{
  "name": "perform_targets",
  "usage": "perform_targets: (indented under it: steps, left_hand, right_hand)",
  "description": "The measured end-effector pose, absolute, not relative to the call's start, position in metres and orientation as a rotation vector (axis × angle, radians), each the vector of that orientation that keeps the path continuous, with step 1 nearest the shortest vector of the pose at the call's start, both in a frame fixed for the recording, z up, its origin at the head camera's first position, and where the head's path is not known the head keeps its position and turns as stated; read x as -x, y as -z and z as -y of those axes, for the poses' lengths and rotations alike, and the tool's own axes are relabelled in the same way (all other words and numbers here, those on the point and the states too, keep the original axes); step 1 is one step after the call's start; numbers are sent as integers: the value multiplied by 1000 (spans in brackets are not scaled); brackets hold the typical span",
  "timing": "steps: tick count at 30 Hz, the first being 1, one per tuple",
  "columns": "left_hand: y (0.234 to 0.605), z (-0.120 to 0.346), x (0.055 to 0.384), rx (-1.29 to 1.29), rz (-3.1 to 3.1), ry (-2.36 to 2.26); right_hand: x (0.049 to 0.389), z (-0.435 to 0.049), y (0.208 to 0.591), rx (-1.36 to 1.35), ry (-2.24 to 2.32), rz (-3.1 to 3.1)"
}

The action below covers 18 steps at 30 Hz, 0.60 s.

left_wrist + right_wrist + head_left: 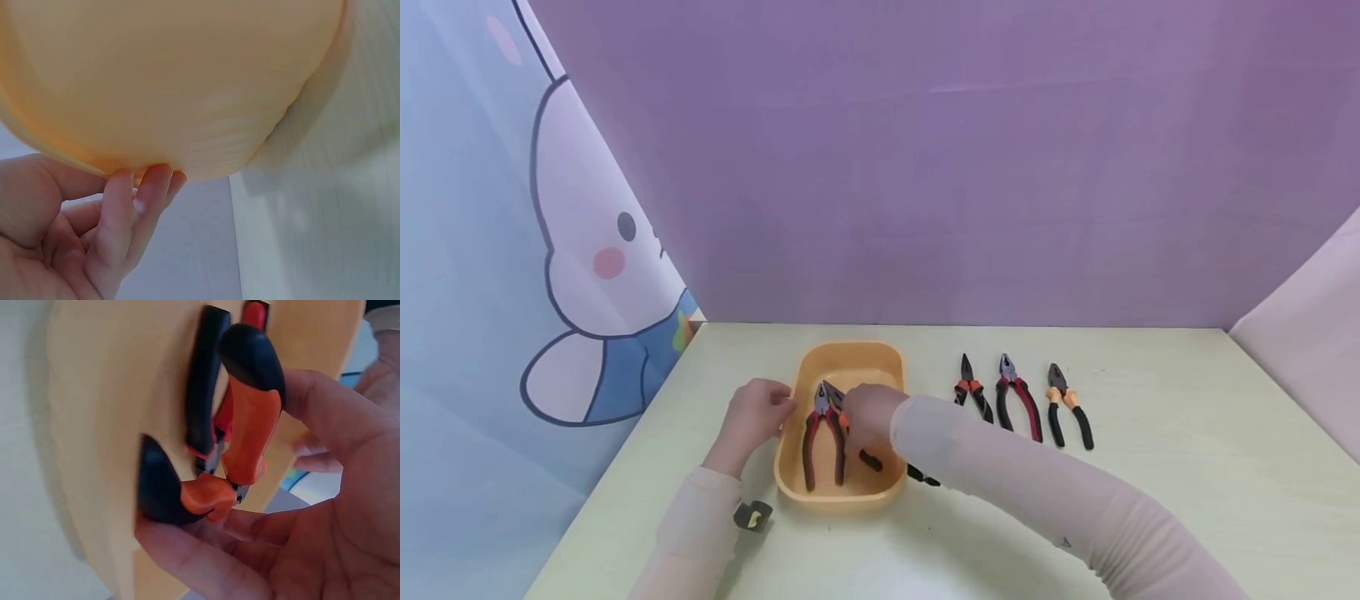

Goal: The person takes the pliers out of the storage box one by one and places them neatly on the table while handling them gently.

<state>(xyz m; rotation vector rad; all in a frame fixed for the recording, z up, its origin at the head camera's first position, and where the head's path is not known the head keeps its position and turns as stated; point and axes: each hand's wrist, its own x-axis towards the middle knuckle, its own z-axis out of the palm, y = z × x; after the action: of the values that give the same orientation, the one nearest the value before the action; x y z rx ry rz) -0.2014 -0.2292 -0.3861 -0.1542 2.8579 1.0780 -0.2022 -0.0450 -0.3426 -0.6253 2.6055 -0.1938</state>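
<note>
A light orange plastic tray [844, 503] sits on the table. At its left rim my left hand [756, 414] pinches the edge, its fingertips against the outer wall in the left wrist view. My right hand [870, 410] is inside the tray and grips pliers with orange and black handles [252, 422]. In the right wrist view the thumb presses one handle and the fingers lie along the other, the handles spread apart. Beside them in the tray lie red and black combination pliers [809, 450], jaws toward the far side.
On the table right of the tray lie needle-nose pliers [967, 368], red and black pliers [1031, 408] and pliers with light orange and black handles [1082, 425]. Black handle ends [922, 476] show under the right sleeve. A purple backdrop [925, 208] rises behind the table.
</note>
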Motion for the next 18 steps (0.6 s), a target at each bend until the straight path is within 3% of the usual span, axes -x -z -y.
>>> perform_targets:
  steps: [18]
  left_hand:
    - [387,229,201,166,-2859,-1079]
  right_hand:
    - [205,26,312,646,242,-2580]
